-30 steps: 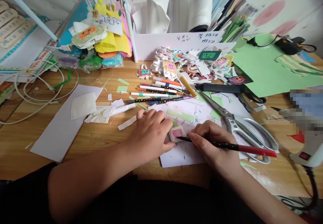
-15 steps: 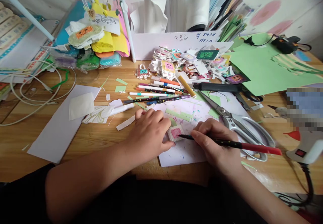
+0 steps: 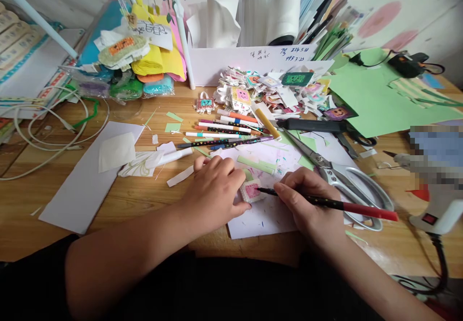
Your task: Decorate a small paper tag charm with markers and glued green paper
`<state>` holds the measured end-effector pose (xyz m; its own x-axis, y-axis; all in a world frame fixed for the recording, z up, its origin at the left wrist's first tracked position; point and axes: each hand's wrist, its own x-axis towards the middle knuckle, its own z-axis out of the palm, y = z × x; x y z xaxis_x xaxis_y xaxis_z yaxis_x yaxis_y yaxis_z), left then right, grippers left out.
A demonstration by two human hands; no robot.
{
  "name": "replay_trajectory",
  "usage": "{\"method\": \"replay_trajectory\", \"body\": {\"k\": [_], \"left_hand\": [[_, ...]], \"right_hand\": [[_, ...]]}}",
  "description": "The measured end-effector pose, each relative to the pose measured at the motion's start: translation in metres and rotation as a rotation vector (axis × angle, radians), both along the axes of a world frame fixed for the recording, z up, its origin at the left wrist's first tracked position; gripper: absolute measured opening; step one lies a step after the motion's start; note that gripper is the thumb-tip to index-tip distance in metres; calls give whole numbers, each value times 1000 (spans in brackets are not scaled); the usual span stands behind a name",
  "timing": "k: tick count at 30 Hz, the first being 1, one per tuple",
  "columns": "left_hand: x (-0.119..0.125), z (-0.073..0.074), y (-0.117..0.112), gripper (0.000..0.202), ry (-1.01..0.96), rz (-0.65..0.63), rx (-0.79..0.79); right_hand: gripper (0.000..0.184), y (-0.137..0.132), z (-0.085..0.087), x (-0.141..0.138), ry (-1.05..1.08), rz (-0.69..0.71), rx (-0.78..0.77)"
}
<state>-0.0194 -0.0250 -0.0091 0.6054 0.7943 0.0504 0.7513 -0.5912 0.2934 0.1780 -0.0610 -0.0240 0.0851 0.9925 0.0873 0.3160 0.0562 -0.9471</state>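
Observation:
My right hand (image 3: 313,203) is closed around a black and red felt-tip pen (image 3: 369,210). The pen's dark tip touches the pink middle of a small white-edged paper square (image 3: 252,191). My left hand (image 3: 215,191) grips that square by its left edge, fingers curled and thumb below it; part of the square is hidden by the fingers. Beneath both lies a white sheet (image 3: 260,222) with coloured pen marks and green paper strips (image 3: 256,164) on it. Several felt-tip pens (image 3: 224,130) lie in a heap beyond my hands.
Large metal scissors (image 3: 336,174) lie right of my right hand. A white glue gun (image 3: 436,210) stands at the right edge. Behind the pens is a pile of small paper crafts (image 3: 267,89). White card (image 3: 83,191) and a coiled cable (image 3: 50,118) lie left.
The pen tip has shifted very slightly up on the pink square, and the pen's red end has moved a little left. My left hand stays in place.

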Motion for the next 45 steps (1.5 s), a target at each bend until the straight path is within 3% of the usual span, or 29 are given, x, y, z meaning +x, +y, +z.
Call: {"method": "replay_trajectory", "body": {"k": [13, 20, 26, 38, 43, 45], "left_hand": [[0, -1, 0, 34, 4, -4, 9], [0, -1, 0, 35, -1, -3, 8], [0, -1, 1, 35, -1, -3, 8], [0, -1, 1, 35, 6, -2, 5], [0, 0, 1, 35, 11, -1, -2], [0, 0, 1, 35, 10, -1, 0]], "right_hand": [[25, -1, 1, -2, -54, -21, -4], [23, -1, -3, -3, 2, 37, 10], [24, 0, 0, -3, 69, 6, -14], [23, -1, -1, -3, 7, 3, 13], [25, -1, -1, -3, 57, 108, -3], [24, -1, -2, -3, 9, 54, 18]]}}
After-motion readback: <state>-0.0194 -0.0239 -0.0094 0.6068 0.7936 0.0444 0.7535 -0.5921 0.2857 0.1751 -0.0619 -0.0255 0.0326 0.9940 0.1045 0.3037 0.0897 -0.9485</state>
